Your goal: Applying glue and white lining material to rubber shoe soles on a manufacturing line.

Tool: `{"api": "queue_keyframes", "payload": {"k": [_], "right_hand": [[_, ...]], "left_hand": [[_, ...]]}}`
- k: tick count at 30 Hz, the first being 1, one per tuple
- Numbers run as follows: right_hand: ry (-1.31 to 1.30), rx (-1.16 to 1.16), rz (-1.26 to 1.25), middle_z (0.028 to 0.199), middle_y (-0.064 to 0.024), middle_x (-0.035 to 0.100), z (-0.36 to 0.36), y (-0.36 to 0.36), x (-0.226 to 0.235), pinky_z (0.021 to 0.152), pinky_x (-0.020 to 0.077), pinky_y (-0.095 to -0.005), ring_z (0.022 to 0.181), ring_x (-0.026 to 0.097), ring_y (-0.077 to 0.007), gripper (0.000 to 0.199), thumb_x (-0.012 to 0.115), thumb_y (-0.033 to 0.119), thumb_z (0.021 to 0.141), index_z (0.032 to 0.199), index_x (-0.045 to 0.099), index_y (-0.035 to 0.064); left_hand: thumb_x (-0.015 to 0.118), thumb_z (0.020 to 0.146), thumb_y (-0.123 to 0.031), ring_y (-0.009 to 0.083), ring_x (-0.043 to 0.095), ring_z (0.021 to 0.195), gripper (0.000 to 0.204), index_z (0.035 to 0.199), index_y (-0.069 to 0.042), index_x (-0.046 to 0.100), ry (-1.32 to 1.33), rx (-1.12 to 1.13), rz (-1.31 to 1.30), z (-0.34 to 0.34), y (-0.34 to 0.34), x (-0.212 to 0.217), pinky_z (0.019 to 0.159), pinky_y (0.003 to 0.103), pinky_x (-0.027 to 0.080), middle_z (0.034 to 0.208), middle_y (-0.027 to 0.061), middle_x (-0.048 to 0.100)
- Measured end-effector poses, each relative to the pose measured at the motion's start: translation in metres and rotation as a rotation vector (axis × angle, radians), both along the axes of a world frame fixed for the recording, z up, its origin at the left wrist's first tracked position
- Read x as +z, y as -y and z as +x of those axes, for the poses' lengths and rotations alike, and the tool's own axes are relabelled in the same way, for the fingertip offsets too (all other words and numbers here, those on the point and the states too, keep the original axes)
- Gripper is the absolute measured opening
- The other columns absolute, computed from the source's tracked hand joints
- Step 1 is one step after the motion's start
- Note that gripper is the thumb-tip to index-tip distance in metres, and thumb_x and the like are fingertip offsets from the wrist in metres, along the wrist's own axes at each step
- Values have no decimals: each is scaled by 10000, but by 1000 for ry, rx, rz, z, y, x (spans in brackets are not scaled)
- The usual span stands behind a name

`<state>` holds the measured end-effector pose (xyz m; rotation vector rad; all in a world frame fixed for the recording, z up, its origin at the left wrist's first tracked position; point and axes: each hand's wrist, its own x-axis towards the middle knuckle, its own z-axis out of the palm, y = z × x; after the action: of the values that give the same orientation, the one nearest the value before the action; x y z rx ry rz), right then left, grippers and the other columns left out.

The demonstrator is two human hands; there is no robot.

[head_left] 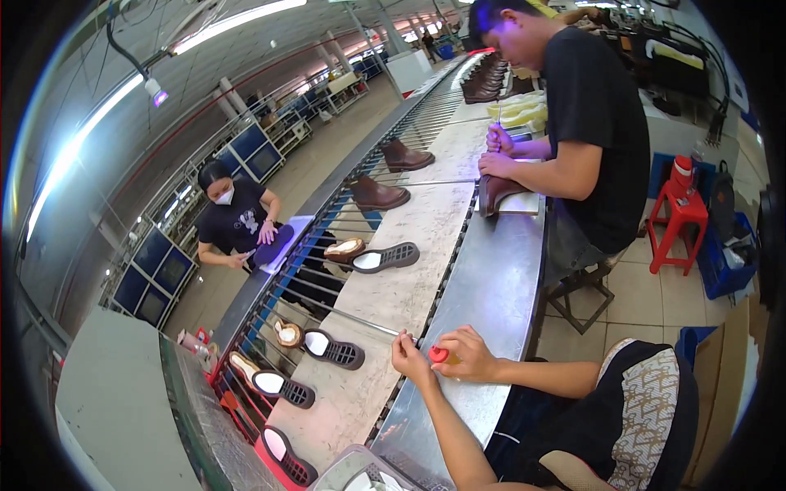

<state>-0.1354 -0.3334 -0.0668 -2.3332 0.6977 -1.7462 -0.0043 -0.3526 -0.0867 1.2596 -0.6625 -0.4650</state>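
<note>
My right hand is closed around a small bottle with a red cap; a yellowish part shows between the fingers. Just left of it, my left hand is held in a pinch, and whatever its fingertips hold is too small to make out. Both hands are above the metal ledge beside the conveyor. Nearest on the conveyor boards is a dark shoe sole with a white inside. A brown shoe upper lies against that sole's far end.
More soles and brown ankle boots line the conveyor. A clear plastic bin stands at the near end. One co-worker works on a boot at the right; another handles a dark sole across the line. A red stool stands right.
</note>
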Motion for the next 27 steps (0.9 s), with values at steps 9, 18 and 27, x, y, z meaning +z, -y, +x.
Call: {"api": "queue_keyframes", "payload": {"k": [9, 18, 27], "right_hand": [[-29, 42, 131, 923, -95, 593, 6, -6, -7, 784, 414, -376, 820, 582, -245, 499, 749, 335, 683, 1027, 513, 61], [-112, 206, 392, 817, -145, 609, 5, -9, 6, 667, 470, -382, 736, 602, -321, 500, 742, 376, 676, 978, 539, 33], [4, 104, 400, 777, -155, 615, 10, -10, -2, 641, 489, -364, 710, 615, -314, 425, 747, 332, 676, 906, 564, 25]], "left_hand": [[543, 874, -172, 143, 597, 758, 228, 956, 15, 645, 94, -78, 53, 3, 0, -8, 666, 257, 461, 858, 93, 659], [540, 876, -177, 137, 599, 753, 227, 966, 2, 647, 109, -102, 51, 3, -2, -14, 656, 255, 460, 851, 83, 661], [494, 903, -172, 144, 583, 696, 242, 947, 12, 645, 171, -17, 91, 5, -3, -11, 665, 272, 476, 764, 89, 638]]}}
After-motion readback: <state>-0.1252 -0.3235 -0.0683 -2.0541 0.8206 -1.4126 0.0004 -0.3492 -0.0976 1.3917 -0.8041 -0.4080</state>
